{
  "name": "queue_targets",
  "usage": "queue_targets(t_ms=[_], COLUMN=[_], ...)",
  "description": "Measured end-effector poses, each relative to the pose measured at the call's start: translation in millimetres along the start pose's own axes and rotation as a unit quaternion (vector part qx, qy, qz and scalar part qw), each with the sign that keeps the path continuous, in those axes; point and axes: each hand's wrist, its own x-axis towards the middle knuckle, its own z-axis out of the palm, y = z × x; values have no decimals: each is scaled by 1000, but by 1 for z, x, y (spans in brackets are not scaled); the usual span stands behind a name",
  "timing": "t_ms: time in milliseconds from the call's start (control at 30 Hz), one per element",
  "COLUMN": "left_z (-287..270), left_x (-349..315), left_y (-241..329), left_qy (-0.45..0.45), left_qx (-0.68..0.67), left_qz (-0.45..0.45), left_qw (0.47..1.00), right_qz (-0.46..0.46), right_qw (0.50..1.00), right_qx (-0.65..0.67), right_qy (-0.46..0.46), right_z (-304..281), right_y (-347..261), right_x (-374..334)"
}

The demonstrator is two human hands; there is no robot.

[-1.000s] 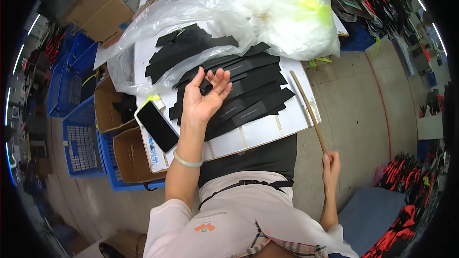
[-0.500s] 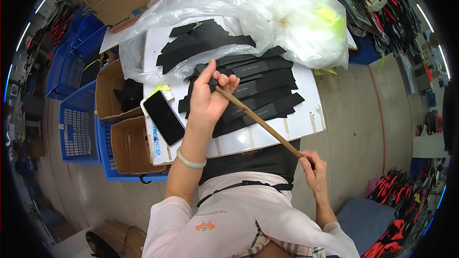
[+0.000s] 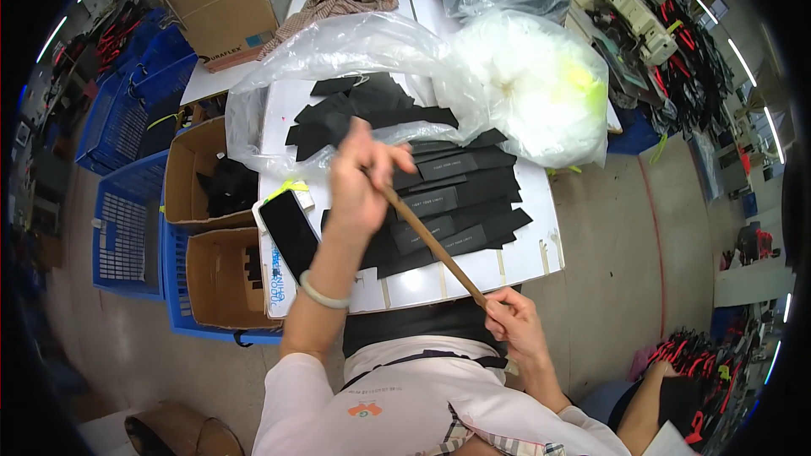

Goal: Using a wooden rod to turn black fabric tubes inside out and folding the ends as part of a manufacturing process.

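Note:
A brown wooden stick (image 3: 435, 247) slants between my two hands, over the front edge of the white table (image 3: 541, 245). Its upper end meets the curled fingers of my left hand (image 3: 363, 177), which is smeared by motion. A dark fabric piece (image 3: 343, 130) shows beside that thumb; whether it is held or lies behind is unclear. My right hand (image 3: 517, 325) grips the stick's lower end, close to my waist. Under the stick lie several overlapping black fabric strips (image 3: 439, 203) with grey labels. Farther back, more black pieces (image 3: 372, 105) are heaped by a clear plastic bag (image 3: 355, 38).
A phone (image 3: 290, 232) lies left of my left forearm. Cardboard boxes (image 3: 221, 274) and blue crates (image 3: 127, 241) stand left of the table. A full clear bag (image 3: 541, 93) sits at the back right, near a sewing machine (image 3: 621, 0). Another person's arm (image 3: 649, 397) shows at lower right.
My right hand and the stick's lower end have moved left, and my left hand has turned over somewhat. The view has shifted, and another person's arm has appeared at lower right.

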Motion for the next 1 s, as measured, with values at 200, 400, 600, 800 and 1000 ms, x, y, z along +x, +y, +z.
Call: queue_targets(t_ms=[200,400,600,800,1000], left_z=[26,-18,26,20,8], left_x=[-40,-4,-32,-21,-20], left_y=[-45,15,-29,-4,10], left_qy=[-42,-21,-125,-156,-140], left_qx=[77,-64,-56,27,98], left_qz=[-96,-70,-73,-6,62], left_qw=[992,995,988,987,983], right_qz=[-48,-205,-197,-144,-63], right_qw=[997,931,961,973,997], right_qx=[56,-299,-190,-179,-49], right_qy=[-30,38,39,23,-3], right_z=[59,-1,55,4,12], right_y=[-23,-30,-36,-9,9], right_x=[48,9,39,10,-8])
